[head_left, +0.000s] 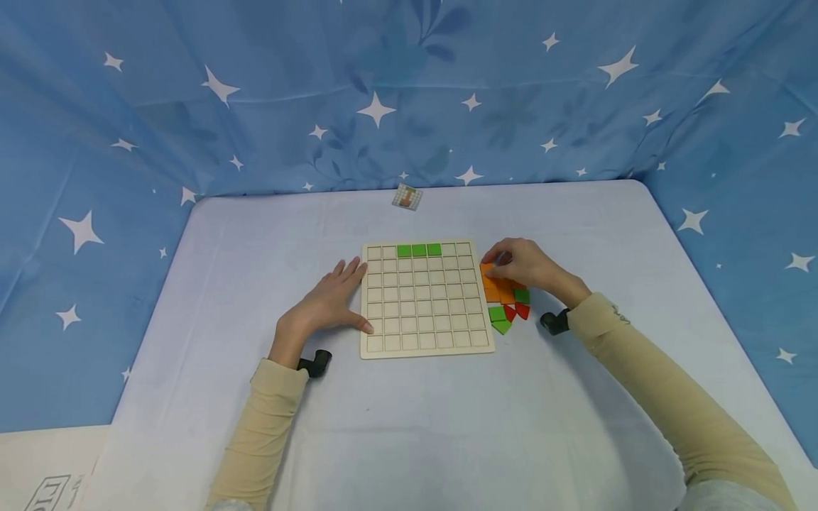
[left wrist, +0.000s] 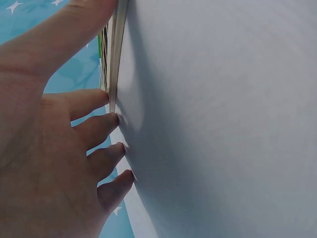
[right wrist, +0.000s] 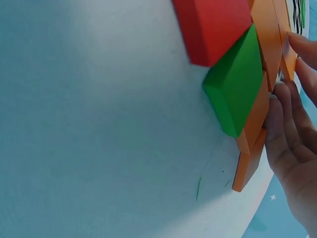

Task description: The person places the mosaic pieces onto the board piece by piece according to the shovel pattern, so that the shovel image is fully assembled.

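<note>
A pale square board [head_left: 427,353] with a grid of shallow cells lies on the table; three green square tiles [head_left: 419,250] sit side by side in its top row. My left hand [head_left: 329,298] is spread at the board's left side, thumb over its lower left part and fingertips by the edge. To the right of the board, my right hand [head_left: 527,264] reaches into a cluster of orange tiles [head_left: 492,291]. Thumb and finger pinch one orange tile [right wrist: 288,62] there; the other fingers touch the tiles beside it. The hand partly hides the cluster.
Below the orange tiles lie green pieces [head_left: 497,314] and red pieces [head_left: 522,311]. A small patterned card [head_left: 407,197] lies near the table's far edge. A blue curtain [head_left: 409,92] with white stars hangs behind the white-covered table [head_left: 434,426].
</note>
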A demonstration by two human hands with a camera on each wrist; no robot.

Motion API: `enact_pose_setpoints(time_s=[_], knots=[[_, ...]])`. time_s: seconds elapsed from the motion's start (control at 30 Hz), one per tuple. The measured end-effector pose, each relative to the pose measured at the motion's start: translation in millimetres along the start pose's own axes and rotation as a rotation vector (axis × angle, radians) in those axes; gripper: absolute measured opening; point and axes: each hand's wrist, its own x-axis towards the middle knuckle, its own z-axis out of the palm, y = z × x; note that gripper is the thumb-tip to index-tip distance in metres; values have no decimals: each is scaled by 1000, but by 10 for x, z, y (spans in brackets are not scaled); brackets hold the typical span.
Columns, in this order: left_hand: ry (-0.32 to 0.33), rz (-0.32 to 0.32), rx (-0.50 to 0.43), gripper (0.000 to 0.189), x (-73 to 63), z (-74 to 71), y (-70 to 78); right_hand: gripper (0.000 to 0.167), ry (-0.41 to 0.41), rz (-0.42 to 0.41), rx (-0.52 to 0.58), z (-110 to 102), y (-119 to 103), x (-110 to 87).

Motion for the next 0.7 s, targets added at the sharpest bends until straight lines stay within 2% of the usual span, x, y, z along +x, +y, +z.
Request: enact_pose_setpoints(time_s=[0.27,0.53,0.7], knots=[[1,-1,-2,126,16,15,-6,20,3,2,32,8,1,1],[-1,-6,1,125,19,19,6,31,-16,8,26,9,-1,-2],[4,-6,5,125,15,8,7,31,-25,18,2,0,5,2]])
